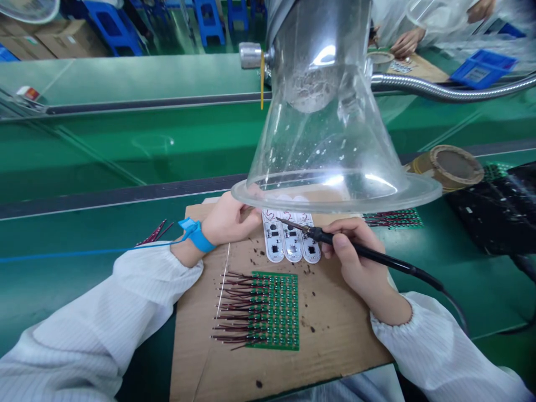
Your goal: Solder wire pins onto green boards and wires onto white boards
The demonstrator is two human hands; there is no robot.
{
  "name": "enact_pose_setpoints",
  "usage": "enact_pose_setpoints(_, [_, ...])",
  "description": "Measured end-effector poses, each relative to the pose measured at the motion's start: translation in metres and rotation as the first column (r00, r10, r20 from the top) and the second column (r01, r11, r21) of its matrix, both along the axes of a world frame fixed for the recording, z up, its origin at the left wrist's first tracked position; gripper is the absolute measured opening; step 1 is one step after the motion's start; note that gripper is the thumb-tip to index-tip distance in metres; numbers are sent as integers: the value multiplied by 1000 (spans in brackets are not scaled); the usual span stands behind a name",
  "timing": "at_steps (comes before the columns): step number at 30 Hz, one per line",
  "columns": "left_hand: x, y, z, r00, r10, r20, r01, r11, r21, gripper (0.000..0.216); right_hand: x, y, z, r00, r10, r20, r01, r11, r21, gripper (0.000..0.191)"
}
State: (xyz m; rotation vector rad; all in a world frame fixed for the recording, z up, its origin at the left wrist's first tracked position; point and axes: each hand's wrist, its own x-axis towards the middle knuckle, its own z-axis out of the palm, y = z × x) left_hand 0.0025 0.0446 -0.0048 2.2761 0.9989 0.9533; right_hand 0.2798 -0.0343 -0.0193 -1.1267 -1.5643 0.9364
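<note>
My right hand point(355, 251) is closed around the black handle of a soldering iron point(320, 235). Its thin tip points left, over a row of three white circuit boards point(293, 245) with rounded ends. At the left edge of these boards is my left hand point(234, 219), thumb and fingers curled together. The hood's rim partly covers its fingertips, so what they pinch cannot be made out. A blue wrist strap point(200, 235) circles the left wrist. Nearer me lies a green circuit board panel point(274, 311) with dark red wires sticking out to its left. Both sit on a cardboard sheet point(335, 340).
A clear fume hood point(326, 151) hangs low above the boards, beside a flexible metal hose point(444, 92). Right of it are a round tin point(454, 167), another wired panel point(397, 218) and a black object point(494, 209). Across the bench, a co-worker's hand point(407, 43) is near a blue tray point(483, 68).
</note>
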Motion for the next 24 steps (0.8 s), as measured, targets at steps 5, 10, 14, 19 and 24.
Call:
enact_pose_setpoints(5, [1,0,1,999,-36,11,36,999,8,8,0,1,1,993,-74,-92,70,996,-46,14])
enact_pose_setpoints(10, [2,1,0,999,-30,-25,30,1000,-1,8,-1,1,4,1000,10,14,-9,998,-60,11])
enact_pose_setpoints(14, [2,2,-2,999,-16,-43,15,1000,-23,11,-4,1,7,993,62,97,-59,998,-31,9])
enact_pose_setpoints(19, [0,2,4,990,-28,-139,27,1000,-12,14,-6,3,9,986,74,151,-73,997,-13,11])
enact_pose_setpoints(24, [1,3,3,989,-39,-143,38,999,-11,16,-6,4,7,984,91,151,-88,996,-27,12])
